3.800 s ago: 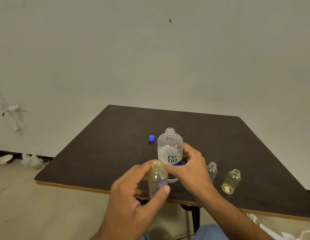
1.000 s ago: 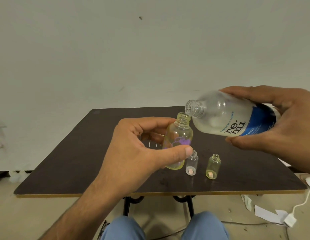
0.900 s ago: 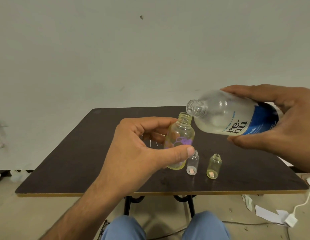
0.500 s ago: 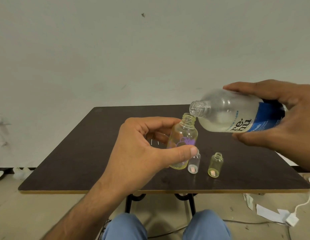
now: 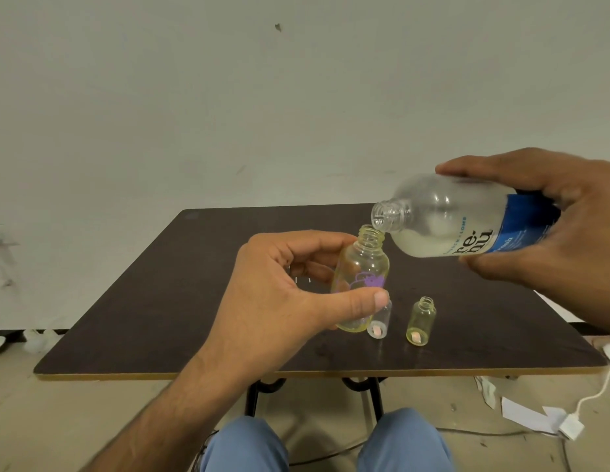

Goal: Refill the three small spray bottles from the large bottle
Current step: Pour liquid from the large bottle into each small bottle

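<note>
1. The right hand (image 5: 548, 229) runs off the picture's right edge; its wrist is out of view.
2. The left hand (image 5: 279, 298) covers the left side of the held spray bottle (image 5: 361, 274).
3. That bottle and the thumb hide the upper part of the clear small bottle (image 5: 378, 327).
4. The large bottle (image 5: 446, 223) has its base hidden in the right palm.

Dark table (image 5: 167, 301) (light-edged) carries two small uncapped bottles: clear (image 5: 378, 327), yellowish (image 5: 420, 321).
</note>
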